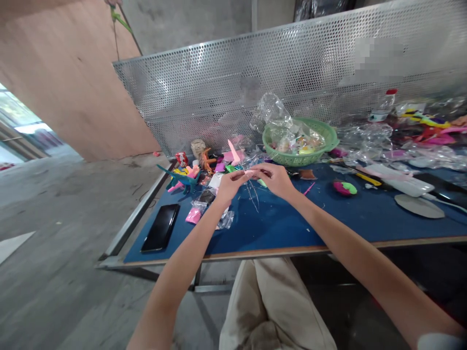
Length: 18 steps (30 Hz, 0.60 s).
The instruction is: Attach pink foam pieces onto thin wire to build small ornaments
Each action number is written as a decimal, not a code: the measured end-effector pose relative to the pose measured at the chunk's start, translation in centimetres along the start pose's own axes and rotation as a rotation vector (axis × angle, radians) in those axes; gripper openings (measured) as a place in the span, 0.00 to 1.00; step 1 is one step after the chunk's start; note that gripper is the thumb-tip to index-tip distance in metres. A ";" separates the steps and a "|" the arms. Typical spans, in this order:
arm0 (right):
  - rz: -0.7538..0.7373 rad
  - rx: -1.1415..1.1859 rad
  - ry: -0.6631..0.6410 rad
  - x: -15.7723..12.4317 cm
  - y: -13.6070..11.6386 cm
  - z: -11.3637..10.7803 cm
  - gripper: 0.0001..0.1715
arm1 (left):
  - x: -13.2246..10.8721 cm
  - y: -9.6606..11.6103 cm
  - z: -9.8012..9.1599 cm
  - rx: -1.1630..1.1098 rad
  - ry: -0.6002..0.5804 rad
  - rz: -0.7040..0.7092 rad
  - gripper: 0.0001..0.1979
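My left hand [229,186] and my right hand [275,180] meet above the middle of the blue table [280,228]. Between their fingertips they pinch a small pale pink piece [249,173], soft-looking like modelling clay, partly covered by the fingers. Thin, wire-like strands [253,195] hang just below it; whether they join the piece I cannot tell. Behind my left hand stands a pink pointed shape [234,152]. Left of that hand are a teal clay-like figure [184,180] and a pink packet [193,215] in clear plastic.
A green basket [299,159] holding plastic bags stands behind my right hand. A black phone [160,227] lies at the table's left. Rightward are a pink-and-green lump [344,188], a yellow cutter [368,179], a grey oval disc [419,206] and a bottle [383,108]. A perforated metal panel [219,82] rises behind.
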State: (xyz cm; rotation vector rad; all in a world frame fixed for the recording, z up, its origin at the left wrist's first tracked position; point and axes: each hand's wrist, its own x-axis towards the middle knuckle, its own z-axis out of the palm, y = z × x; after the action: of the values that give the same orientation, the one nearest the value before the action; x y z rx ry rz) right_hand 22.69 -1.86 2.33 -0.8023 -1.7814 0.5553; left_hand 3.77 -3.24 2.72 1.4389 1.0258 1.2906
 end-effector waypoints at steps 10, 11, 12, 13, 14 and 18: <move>-0.235 -0.158 -0.025 -0.1 0.2 -1.4 0.18 | 0.0 -0.3 0.3 -0.147 -0.086 0.074 0.21; -0.242 -0.161 -0.040 -0.1 0.3 -1.4 0.18 | 0.0 -0.5 0.3 -0.151 -0.082 0.059 0.22; -0.252 -0.167 -0.057 -0.1 0.4 -1.4 0.19 | 0.1 -0.7 0.4 -0.147 -0.074 0.041 0.24; -0.266 -0.175 -0.073 -0.1 0.5 -1.4 0.19 | 0.1 -0.9 0.4 -0.136 -0.063 0.021 0.25; -0.281 -0.186 -0.087 0.0 0.6 -1.4 0.19 | 0.2 -1.1 0.5 -0.120 -0.053 0.004 0.26; -0.311 -0.231 -0.086 0.0 1.0 -1.5 0.19 | 0.2 -1.6 0.6 -0.091 -0.033 0.002 0.26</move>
State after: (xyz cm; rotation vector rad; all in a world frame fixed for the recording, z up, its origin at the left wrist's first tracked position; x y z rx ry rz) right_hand 24.36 -1.22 2.16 -0.6449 -2.0272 0.1828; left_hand 4.38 -2.76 1.20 1.3881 0.9327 1.2947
